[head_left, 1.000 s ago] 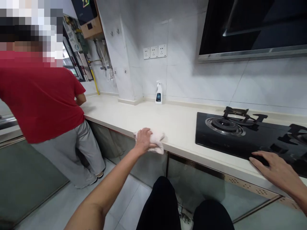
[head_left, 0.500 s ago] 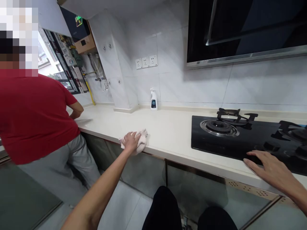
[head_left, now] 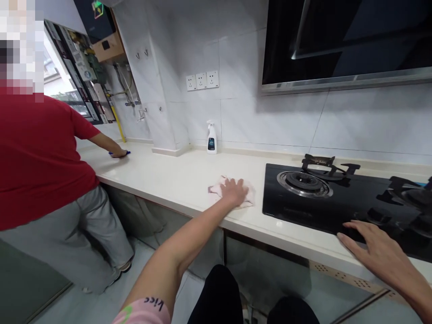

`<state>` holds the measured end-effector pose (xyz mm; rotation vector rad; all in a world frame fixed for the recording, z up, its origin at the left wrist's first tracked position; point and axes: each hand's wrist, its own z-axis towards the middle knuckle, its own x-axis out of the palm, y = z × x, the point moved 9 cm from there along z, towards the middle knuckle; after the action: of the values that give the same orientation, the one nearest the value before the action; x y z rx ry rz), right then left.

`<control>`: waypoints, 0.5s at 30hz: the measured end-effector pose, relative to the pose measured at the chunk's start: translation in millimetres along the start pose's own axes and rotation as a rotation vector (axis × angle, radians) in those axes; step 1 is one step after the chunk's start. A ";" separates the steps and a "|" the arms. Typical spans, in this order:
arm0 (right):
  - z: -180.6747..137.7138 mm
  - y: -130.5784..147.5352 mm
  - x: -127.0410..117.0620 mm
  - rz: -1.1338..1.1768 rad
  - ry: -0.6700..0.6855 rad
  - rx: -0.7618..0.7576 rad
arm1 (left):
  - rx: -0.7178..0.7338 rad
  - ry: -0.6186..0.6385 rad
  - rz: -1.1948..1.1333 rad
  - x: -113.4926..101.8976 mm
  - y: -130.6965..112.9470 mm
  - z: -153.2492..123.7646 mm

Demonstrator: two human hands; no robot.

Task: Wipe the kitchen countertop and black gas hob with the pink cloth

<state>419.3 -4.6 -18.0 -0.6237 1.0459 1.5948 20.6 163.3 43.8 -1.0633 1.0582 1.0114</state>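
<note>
My left hand [head_left: 233, 191] presses flat on a pale pink cloth [head_left: 216, 189] spread on the cream countertop [head_left: 168, 175], just left of the black glass gas hob [head_left: 337, 202]. Its fingers lie spread over the cloth. My right hand [head_left: 378, 252] rests open with fingers stretched out on the front edge of the hob, near a control knob. It holds nothing.
A white spray bottle [head_left: 211, 137] stands against the tiled wall. A black range hood [head_left: 337, 40] hangs above the hob's burners [head_left: 303, 182]. A person in a red shirt [head_left: 37, 157] stands at the left, one hand on the counter with a blue thing.
My left hand has slid the cloth to the right along the counter, from the front edge toward the hob. The other person's arm has reached out over the counter.
</note>
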 end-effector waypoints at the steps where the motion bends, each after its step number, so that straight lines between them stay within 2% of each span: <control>1: -0.2 0.3 -0.9 0.002 0.002 -0.002 | 0.066 0.014 -0.008 4.8 -21.4 -11.2; 3: -0.8 0.9 -1.7 0.018 0.012 -0.008 | 0.187 0.020 -0.024 7.8 -50.3 -39.7; 5: -1.9 1.6 -1.9 0.037 0.015 -0.015 | 0.313 0.005 -0.041 2.6 -59.8 -70.5; 7: -3.4 3.5 -2.1 0.042 0.002 -0.030 | 0.450 0.001 -0.062 -5.5 -54.8 -96.9; 9: -5.1 7.0 -2.0 0.030 -0.015 -0.048 | 0.526 -0.009 -0.073 -13.3 -40.0 -110.8; 12: -6.7 13.0 -2.3 0.002 -0.028 -0.047 | 0.477 -0.067 -0.074 -22.0 -18.1 -100.0; 15: -7.3 19.2 -5.6 -0.025 -0.028 -0.021 | 0.351 -0.122 -0.193 -25.2 -15.2 -65.0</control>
<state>401.7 -14.4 -11.1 -0.6244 0.9977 1.5906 20.0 94.1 61.2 -0.7888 0.9698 0.6945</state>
